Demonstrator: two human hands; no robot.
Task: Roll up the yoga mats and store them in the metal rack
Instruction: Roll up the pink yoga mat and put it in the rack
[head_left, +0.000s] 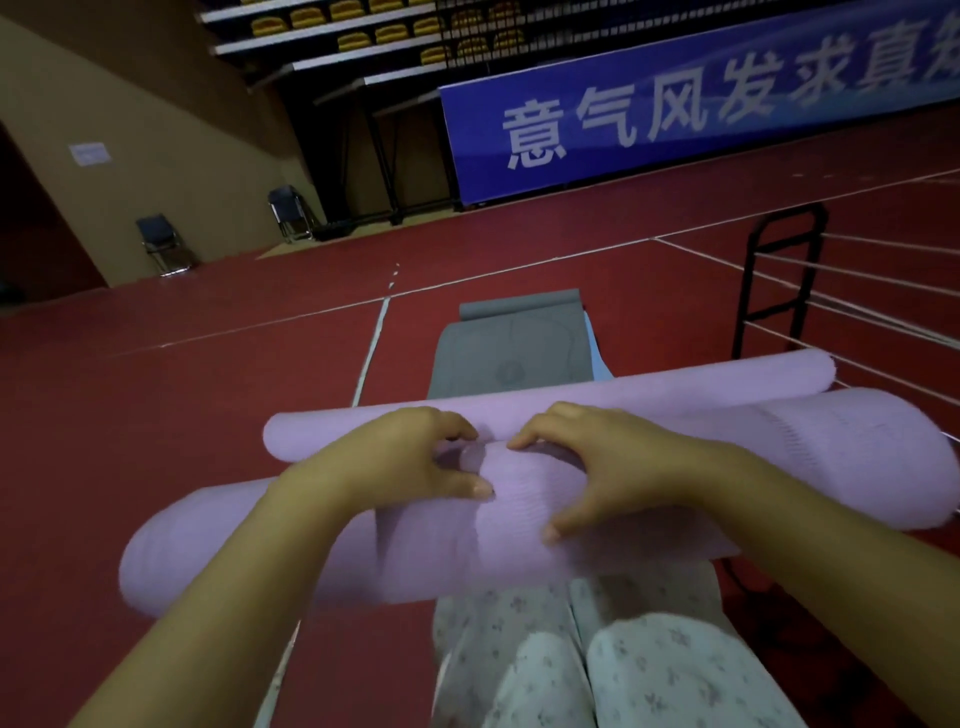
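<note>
Head view, near edge: knees in pale floral trousers (597, 675), person kneeling on the red floor (156, 415). Just past the knees, purple yoga mat (519, 519), mostly rolled into a thick blurred roll lying crosswise, its loose far end curled into a thinner roll beyond the hands. Left hand (400, 462) sits on top of the thick roll, fingers curled down clawlike, fingertips and thumb pressing the mat. Right hand (597, 467) just beside it, same curled pose, thumb low on the near side of the roll; the two hands are near each other but apart. Beyond, grey yoga mat (509, 353) lies flat, far end curled up, with a light blue edge showing under its right side. Metal rack (779, 280) stands right, black frame, pale rails. Far back: blue banner (701, 104), two folding chairs (161, 244), stadium seating (363, 31).
</note>
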